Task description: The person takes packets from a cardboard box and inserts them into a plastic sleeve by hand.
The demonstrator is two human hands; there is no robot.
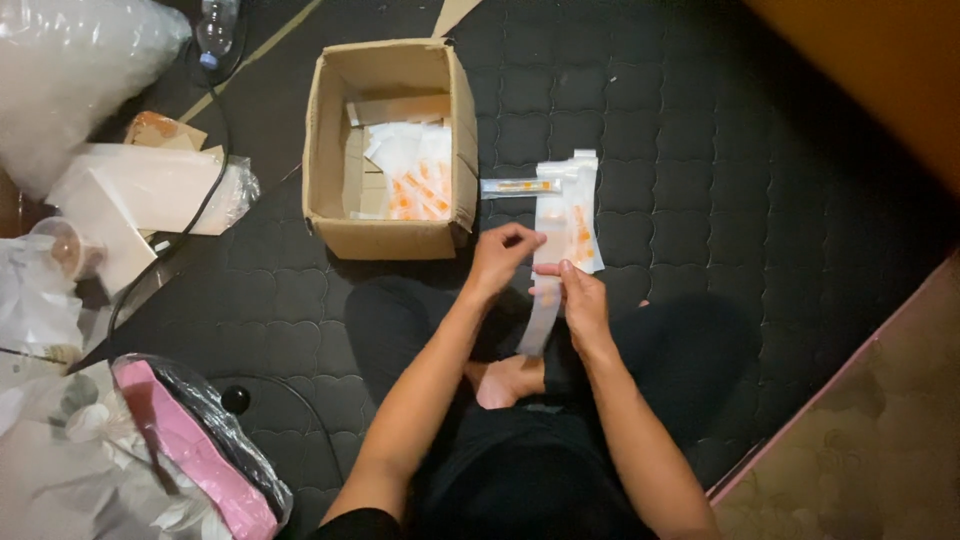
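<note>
One open cardboard box (390, 150), white-and-orange packets (418, 185) inside.

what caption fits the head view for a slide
Seated person's left hand and right hand hold a strip of sealed packets beside an open cardboard box.

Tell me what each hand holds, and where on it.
Both hands hold one long white plastic strip of orange-printed packets: the left hand pinches its left edge near the middle, and the right hand has its grip lower down.
</note>
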